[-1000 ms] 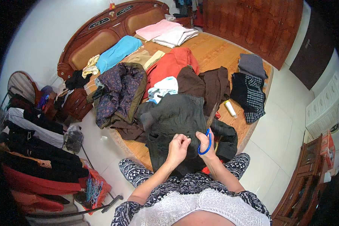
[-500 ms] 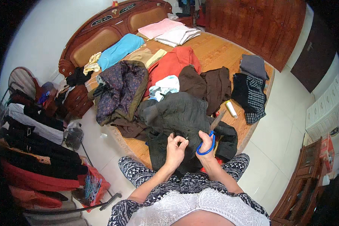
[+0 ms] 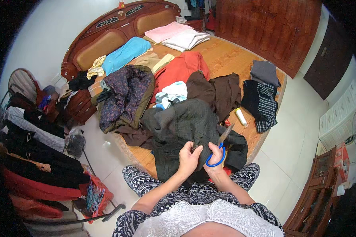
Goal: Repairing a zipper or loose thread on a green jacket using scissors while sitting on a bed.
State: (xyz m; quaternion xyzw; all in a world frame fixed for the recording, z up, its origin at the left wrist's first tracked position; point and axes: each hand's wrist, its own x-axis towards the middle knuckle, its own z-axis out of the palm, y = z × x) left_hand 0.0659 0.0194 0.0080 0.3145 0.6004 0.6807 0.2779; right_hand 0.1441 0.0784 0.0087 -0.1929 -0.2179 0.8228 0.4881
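A dark grey-black garment (image 3: 182, 122) lies bunched over the bed edge and across my lap. My left hand (image 3: 189, 158) is closed in a pinch at its near part, thumb against the fingers; anything finer between the fingertips is too small to make out. Close beside it on the right, my right hand (image 3: 215, 155) holds a pair of scissors (image 3: 222, 147) with blue handles. The handle loops sit around the hand, and the blades point up and away to the right over the cloth.
The bed (image 3: 225, 51) bears a patterned quilted jacket (image 3: 124, 94), a red garment (image 3: 182, 67), brown clothes (image 3: 225, 89), a white tube (image 3: 241, 117) and folded clothes (image 3: 261, 100). At left stands a rack of hanging clothes (image 3: 39, 146); cabinets (image 3: 316, 189) line the right.
My left hand has shifted slightly right and its fingers have closed down nearer the cloth. The scissors have moved slightly down and left, still in my right hand. The view has tilted a little.
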